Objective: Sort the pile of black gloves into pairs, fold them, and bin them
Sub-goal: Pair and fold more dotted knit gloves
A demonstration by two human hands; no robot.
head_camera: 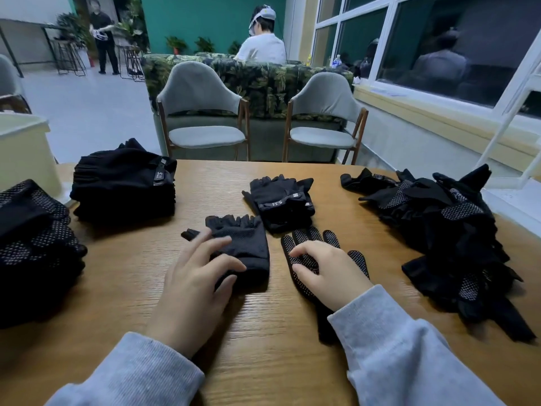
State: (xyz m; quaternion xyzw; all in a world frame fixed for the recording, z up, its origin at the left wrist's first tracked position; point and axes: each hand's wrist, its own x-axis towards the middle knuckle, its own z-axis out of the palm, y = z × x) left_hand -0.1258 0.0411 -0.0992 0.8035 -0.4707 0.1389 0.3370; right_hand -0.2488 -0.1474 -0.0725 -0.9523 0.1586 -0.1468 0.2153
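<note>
Table: a wood-grain table (272, 361) fills the lower frame, its far edge meeting two grey chairs.
Left hand: the left hand (193, 285), in a grey sleeve, lies with fingers spread and relaxed on a folded fingerless glove (248, 244), the fingertips resting on the fabric, not gripping it.
Right hand: the right hand (328, 271) rests on a dotted glove (304, 244) laid flat just beside the folded one, its fingers bent at the tips and pressing down on the palm of the glove.
Unsorted: a loose pile (445, 230) of black gloves sprawls along the table's right side, near the window.
Sorted: a folded strap glove pair (281, 200) sits beyond the hands at mid-table; a tall stack (123, 186) of the same kind stands at far left, and a dotted stack (38, 247) lies at the left edge.
Bin: a pale bin (26, 148) stands just behind the left stacks.
Room: chairs (205, 112) face a leaf-print sofa (263, 80) against a teal wall; a seated person (260, 45) in white wears headgear, another person (102, 36) stands at far left by stools; a dark window (453, 45) runs along the right.
</note>
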